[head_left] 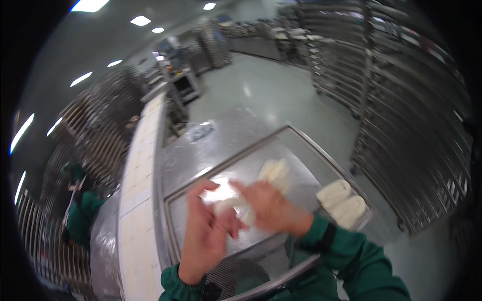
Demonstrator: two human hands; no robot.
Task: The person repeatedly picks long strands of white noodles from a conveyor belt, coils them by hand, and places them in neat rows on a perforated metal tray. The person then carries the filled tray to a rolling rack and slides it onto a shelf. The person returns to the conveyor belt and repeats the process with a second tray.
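Note:
A pale, soft strip that looks like dough (246, 215) curves in a loop between my two hands, blurred by motion. My left hand (207, 229) has it around the fingers, palm turned up. My right hand (269, 207) grips its other side, knuckles up. Both are above a metal-framed mesh tray (241, 151), which lies across a steel table (226, 135). Beyond my right hand, a bundle of pale strands (275, 174) rests within the frame. Two shaped white pieces (340, 203) lie side by side at the tray's right corner.
A white conveyor-like strip (137, 180) runs along the table's left side. Crumpled clear plastic (201, 131) lies at the far side. Tall metal racks (406, 124) stand on the right. A person in green (83, 214) is at the far left.

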